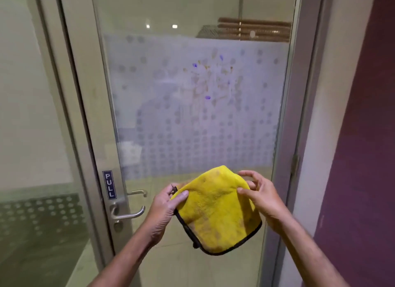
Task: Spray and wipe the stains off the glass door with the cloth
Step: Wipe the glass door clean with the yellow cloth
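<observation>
A glass door point(149, 107) with a frosted dotted band fills the view. Purple and brownish stains point(210, 79) are smeared on the frosted band at upper centre-right. Below them I hold a folded yellow cloth point(215, 212) with black edging and dirty brown marks. My left hand point(165, 207) pinches its left edge with thumb on top. At the upper right corner of the cloth, my right hand point(259, 194) grips it with fingers bent. The cloth hangs in front of the glass, apart from the stains. No spray bottle is in view.
A metal lever handle point(128, 214) and a blue PULL sign point(109, 184) sit on the door's left stile. A fixed glass panel point(32, 137) stands to the left. A purple wall point(363, 137) and the door frame point(307, 115) close the right side.
</observation>
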Demonstrator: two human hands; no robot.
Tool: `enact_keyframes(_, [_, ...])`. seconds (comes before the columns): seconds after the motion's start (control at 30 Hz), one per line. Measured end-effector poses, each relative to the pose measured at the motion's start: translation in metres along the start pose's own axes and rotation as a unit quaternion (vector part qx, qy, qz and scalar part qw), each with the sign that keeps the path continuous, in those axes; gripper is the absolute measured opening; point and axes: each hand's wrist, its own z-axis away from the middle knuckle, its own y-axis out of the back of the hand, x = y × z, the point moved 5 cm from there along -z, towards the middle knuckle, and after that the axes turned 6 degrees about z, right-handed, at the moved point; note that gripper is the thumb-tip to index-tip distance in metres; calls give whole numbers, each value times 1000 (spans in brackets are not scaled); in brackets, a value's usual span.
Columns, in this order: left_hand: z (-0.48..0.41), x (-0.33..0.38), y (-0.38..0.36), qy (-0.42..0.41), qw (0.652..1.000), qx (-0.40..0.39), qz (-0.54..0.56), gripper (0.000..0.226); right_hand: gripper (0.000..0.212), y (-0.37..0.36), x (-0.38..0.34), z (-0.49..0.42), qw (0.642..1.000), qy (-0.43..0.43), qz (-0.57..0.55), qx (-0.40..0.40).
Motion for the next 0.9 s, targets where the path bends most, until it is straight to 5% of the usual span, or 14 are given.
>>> enact_keyframes(0.17, [-55,5,-22,-50,997,30,-46,13,62,25,12,-68,998,-37,-18,-56])
enact_keyframes(0.33, [-101,2,-33,-49,997,41,-53,9,30,40,4,-139,989,-10,132,-63])
enact_keyframes(0.57, [-148,-7,-42,-61,996,49,-50,17,19,40,-39,-184,867,110,480,77])
enact_keyframes(0.9, [-213,-16,-70,-44,996,25,-68,5,21,15,-57,-206,878,152,299,340])
